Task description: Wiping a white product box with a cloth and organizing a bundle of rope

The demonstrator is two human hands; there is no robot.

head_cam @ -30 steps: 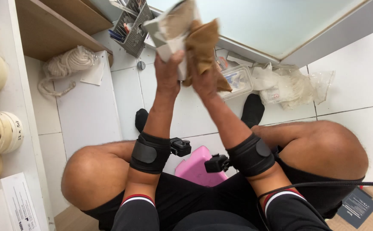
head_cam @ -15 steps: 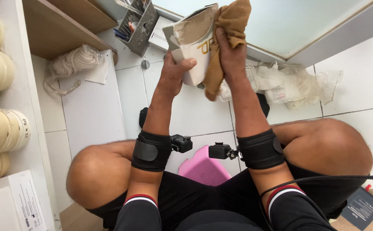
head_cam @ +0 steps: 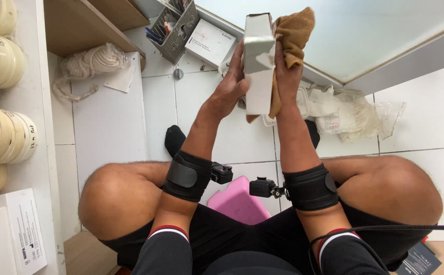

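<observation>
A white cardboard box stands upright and edge-on in front of me, raised above the white tiled floor. My left hand grips its left side. My right hand presses a tan cloth flat against the box's right face, and the cloth hangs out above and below the palm. Both wrists wear black bands with small cameras. I sit low on a pink stool with knees spread.
A mesh basket of pens and a white box lie ahead. Crumpled plastic bags sit at right, coiled rope at left. Rolls of tape line the left shelf. A glass panel fills the upper right.
Both hands turned the box from tilted to upright and edge-on. The cloth shifted from the box's front to its right face.
</observation>
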